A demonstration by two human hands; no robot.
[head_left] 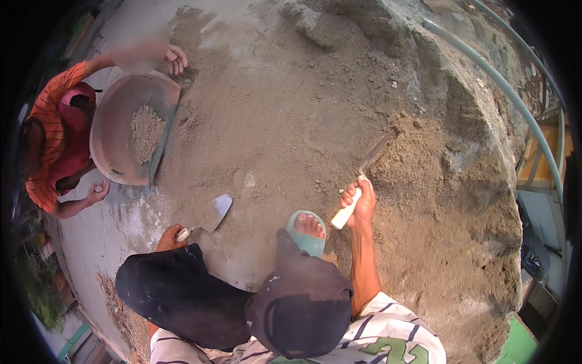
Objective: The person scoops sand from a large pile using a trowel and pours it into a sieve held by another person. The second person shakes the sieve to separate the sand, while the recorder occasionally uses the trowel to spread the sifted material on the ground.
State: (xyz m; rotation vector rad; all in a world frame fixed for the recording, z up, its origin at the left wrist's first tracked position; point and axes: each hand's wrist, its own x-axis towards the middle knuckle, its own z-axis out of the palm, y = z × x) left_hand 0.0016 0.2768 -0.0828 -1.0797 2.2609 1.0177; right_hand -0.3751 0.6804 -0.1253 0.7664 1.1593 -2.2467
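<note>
My right hand (pixel 362 203) is closed round the pale handle of a trowel (pixel 377 150). Its long, narrow blade reaches up and to the right, into the edge of a heap of loose brown sand (pixel 418 142). Down at the left, beside my dark-trousered knee, my left hand (pixel 171 238) grips a second trowel (pixel 221 208) by its light handle. That one's broad, pointed blade is held low over the sandy ground, and I cannot tell whether it touches. Part of the left hand is hidden behind the knee.
At the left, a co-worker in an orange striped top (pixel 51 127) is beside a large round basin (pixel 109 130) with mesh along one side and sand inside. My foot in a green slipper (pixel 309 233) stands between the trowels. A curved grey pipe (pixel 497 76) runs along the right.
</note>
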